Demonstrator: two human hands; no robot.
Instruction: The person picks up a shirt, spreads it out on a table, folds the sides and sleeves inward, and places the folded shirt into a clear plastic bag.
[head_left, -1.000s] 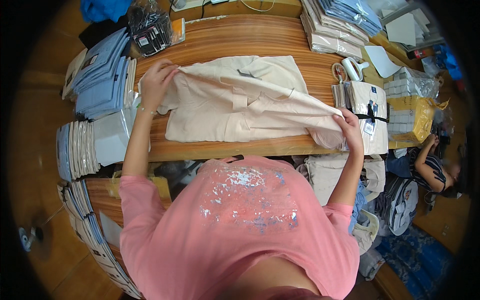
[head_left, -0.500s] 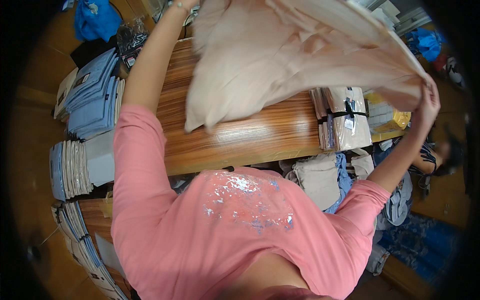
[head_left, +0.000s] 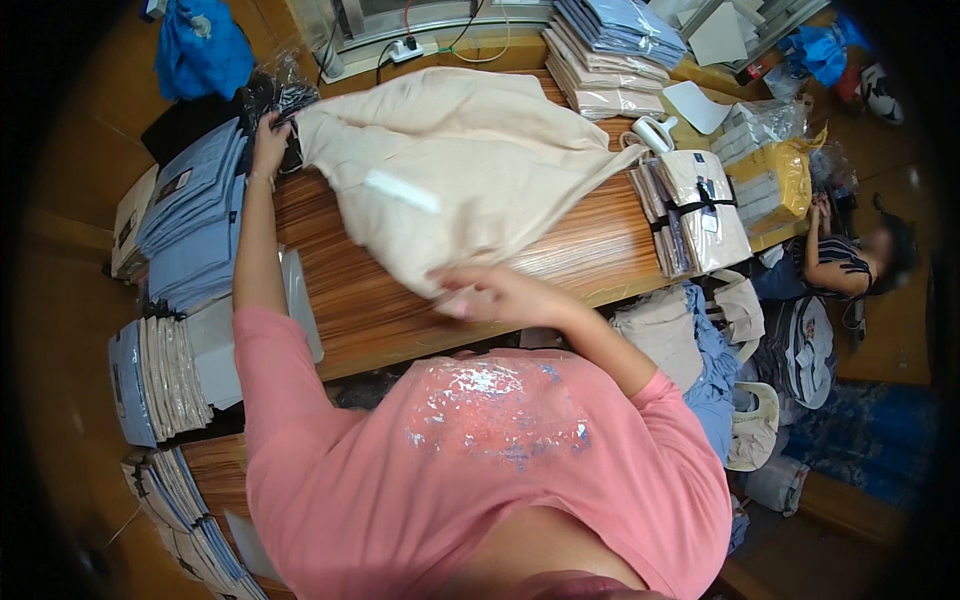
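Observation:
A cream cloth piece (head_left: 420, 140), perhaps a garment, lies spread and rumpled across the wood-grain table (head_left: 350, 310), with a bright white strip showing on it. At the cloth's far left corner, my left hand (head_left: 268, 148) has its fingers closed, apparently pinching the edge beside some dark plastic packets (head_left: 290, 100). My right hand (head_left: 490, 292) is smeared by motion at the cloth's near edge, touching it or just above; its grip is not clear. A narrow end of the cloth reaches right toward a white handled tool (head_left: 655, 133).
Folded blue garments (head_left: 195, 200) are stacked at the left. Packaged garments (head_left: 610, 60) stand at the back, and a black-tied bundle (head_left: 700, 210) at the right, near a yellow bag (head_left: 775, 185). A power strip (head_left: 405, 50) lies behind. Another person (head_left: 840, 260) is at the far right.
The cloth has come down from the air onto the table. My left hand has lowered at the left; my right hand has swung from the far right to the cloth's near edge.

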